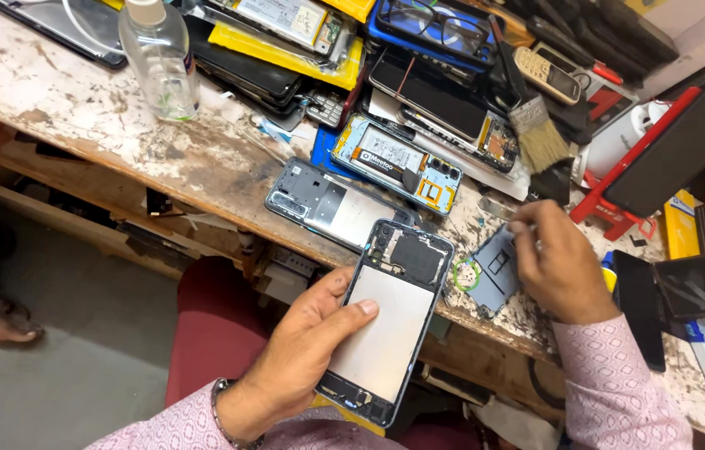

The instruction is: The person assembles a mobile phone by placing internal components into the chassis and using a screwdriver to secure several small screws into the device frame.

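— Nearest the body, what sits in the left hand?

— An opened phone with its back off, lying face down on the palm. The fingers wrap under it and the thumb presses on the pale battery plate, so that hand is closed on it. Its long axis runs from the lap, low and near, up and slightly right toward the bench edge, camera end farthest away.

— And the right hand?

— Just right of the phone's far end, resting over the bench. Its fingers are pinched together at something small above a grey cover plate; whether a screw or a tool tip is between them I cannot tell.

— Which hand is closer to the phone's upper end?

— The right one; the plate lies between it and the phone, with a small green ring beside it.

— Farther back?

— A silver phone frame, then another opened phone with blue and yellow parts, a brush, a clear bottle, and glasses on a blue case.
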